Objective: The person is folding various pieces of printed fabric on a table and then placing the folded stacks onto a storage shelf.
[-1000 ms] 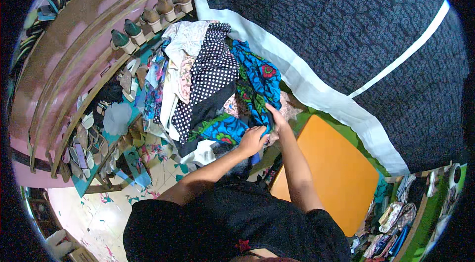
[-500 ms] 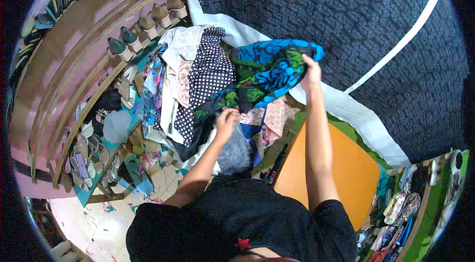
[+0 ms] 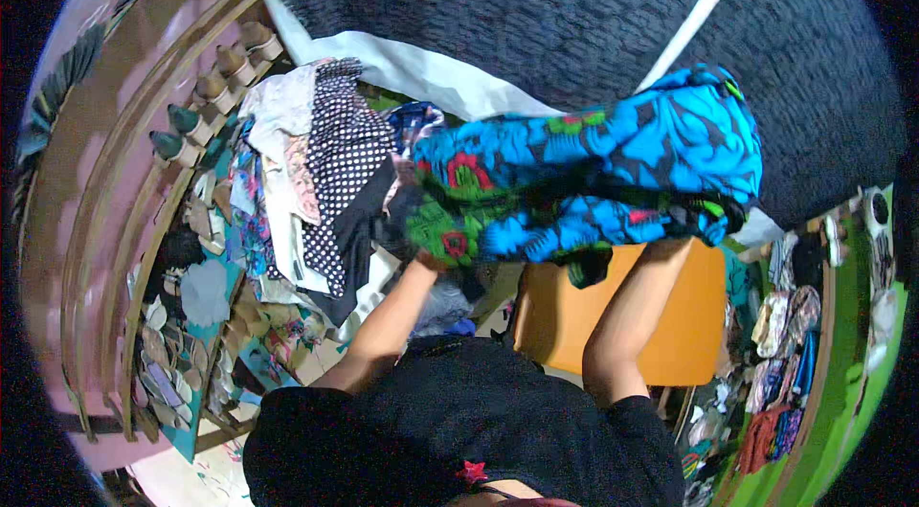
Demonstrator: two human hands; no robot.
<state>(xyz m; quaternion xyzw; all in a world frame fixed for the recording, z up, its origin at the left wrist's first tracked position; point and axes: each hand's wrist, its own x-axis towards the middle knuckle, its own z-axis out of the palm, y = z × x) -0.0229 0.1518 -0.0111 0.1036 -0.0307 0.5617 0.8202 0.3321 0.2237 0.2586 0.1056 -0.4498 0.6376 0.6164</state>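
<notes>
A gap lies between the person's left forearm and right forearm, on the near side of the blue floral cloth, with part of the orange panel beneath. The cloth, stretched across, bars the way forward, with the dark patterned drape beyond. Leftward, the fabric heap and row of shoes obstruct passage.
</notes>
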